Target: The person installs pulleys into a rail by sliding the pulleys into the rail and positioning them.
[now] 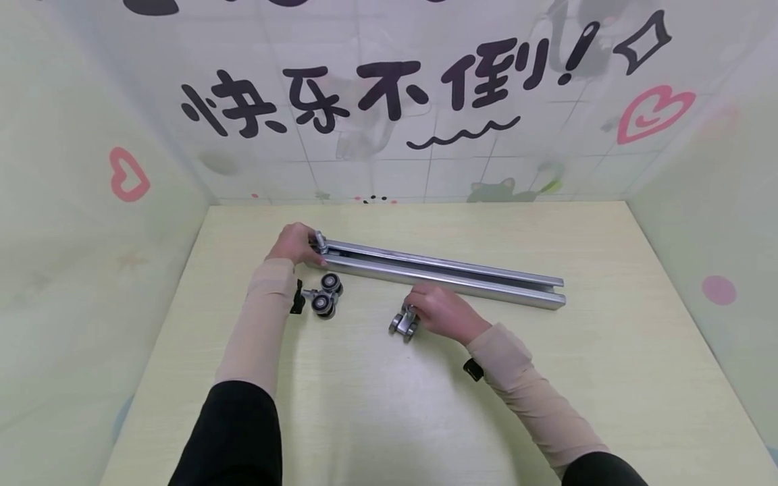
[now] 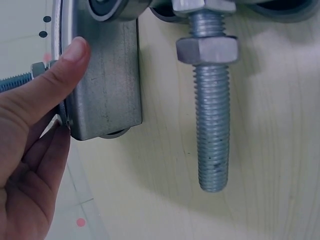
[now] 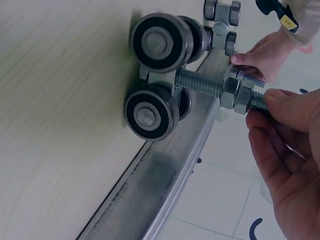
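A long metal channel rail [image 1: 444, 271] lies slightly slanted on the table, its slot facing up. At its left end my left hand [image 1: 294, 244] holds the rail end beside an upright threaded bolt [image 1: 321, 241]; in the left wrist view the thumb of my left hand [image 2: 37, 130] lies against the rail [image 2: 107, 85] by the bolt's nut. My right hand [image 1: 446, 312] pinches the threaded bolt of a roller trolley [image 1: 404, 322] in front of the rail. The right wrist view shows finger and thumb of my right hand [image 3: 287, 130] on the bolt tip, with the trolley's wheels [image 3: 155, 42] at its other end.
Another roller trolley [image 1: 326, 295] lies on the table [image 1: 365, 405] just below the rail's left end, close to my left wrist. Its threaded bolt [image 2: 212, 125] fills the middle of the left wrist view. A printed backdrop [image 1: 377, 148] stands behind the table, with side panels left and right.
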`<state>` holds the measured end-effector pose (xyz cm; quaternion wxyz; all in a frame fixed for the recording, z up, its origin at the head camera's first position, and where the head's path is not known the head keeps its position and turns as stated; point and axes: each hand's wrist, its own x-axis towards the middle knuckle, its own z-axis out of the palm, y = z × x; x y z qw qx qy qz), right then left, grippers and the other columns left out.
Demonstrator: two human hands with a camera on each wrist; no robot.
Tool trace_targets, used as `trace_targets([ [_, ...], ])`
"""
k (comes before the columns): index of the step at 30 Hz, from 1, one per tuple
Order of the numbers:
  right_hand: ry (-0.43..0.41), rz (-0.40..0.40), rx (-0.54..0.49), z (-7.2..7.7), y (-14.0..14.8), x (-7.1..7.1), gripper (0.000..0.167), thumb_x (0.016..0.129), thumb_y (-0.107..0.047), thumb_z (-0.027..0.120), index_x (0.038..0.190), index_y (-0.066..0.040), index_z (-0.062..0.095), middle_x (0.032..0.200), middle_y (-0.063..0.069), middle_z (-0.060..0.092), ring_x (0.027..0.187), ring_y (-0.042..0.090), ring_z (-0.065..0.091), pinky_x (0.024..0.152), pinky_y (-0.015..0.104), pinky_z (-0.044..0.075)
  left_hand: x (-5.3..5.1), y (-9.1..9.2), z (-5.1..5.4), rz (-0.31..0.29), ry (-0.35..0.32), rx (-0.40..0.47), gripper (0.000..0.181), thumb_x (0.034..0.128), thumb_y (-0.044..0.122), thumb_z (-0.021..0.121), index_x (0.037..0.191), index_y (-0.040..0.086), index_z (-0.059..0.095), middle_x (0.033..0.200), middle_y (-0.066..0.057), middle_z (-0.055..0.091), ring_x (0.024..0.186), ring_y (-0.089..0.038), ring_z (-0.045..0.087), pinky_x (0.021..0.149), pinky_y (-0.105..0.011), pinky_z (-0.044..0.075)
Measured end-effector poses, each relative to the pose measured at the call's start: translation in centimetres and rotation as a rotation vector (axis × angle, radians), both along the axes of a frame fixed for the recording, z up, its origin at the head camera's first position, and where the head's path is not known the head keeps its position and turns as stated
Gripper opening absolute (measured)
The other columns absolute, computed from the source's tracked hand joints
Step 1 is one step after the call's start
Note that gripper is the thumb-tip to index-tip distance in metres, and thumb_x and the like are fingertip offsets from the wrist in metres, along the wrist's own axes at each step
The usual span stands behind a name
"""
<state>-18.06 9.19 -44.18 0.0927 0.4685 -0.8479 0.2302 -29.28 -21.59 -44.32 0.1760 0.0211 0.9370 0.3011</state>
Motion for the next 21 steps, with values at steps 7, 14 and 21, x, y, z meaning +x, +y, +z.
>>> trace_targets([
  [7,0.017,-0.022,0.011,0.07,0.26,0.26,0.007,0.075,0.003,0.066,0.078,-0.002,0.063,0.072,0.003,0.058,0.064,0.011,0.055,0.059,0.017,0.048,0.1,0.08,0.23,-0.002,-0.001,-0.019,0.041,0.0619,0.009,0.081,0.098,-0.002,0.065,0.108,-0.022,0.061,0.094,-0.031,0.055,0.086,-0.043,0.045],
  [14,0.04,-0.038,0.018,0.0,0.46,0.34,0.009,0.076,0.0,0.067,0.075,-0.005,0.06,0.069,0.001,0.055,0.06,0.009,0.051,0.055,0.017,0.046,0.02,0.01,0.16,-0.008,-0.004,-0.014,0.042,0.0622,0.009,0.081,0.099,-0.002,0.065,0.11,-0.022,0.06,0.095,-0.031,0.055,0.086,-0.043,0.045],
  [21,0.036,-0.033,0.034,0.0,0.43,0.27,0.01,0.076,0.0,0.066,0.073,-0.005,0.058,0.068,0.001,0.055,0.059,0.009,0.05,0.055,0.017,0.046,0.0,-0.03,0.0,-0.015,0.009,-0.017,0.04,0.0617,0.009,0.082,0.096,-0.002,0.065,0.105,-0.021,0.062,0.091,-0.03,0.056,0.085,-0.042,0.046],
])
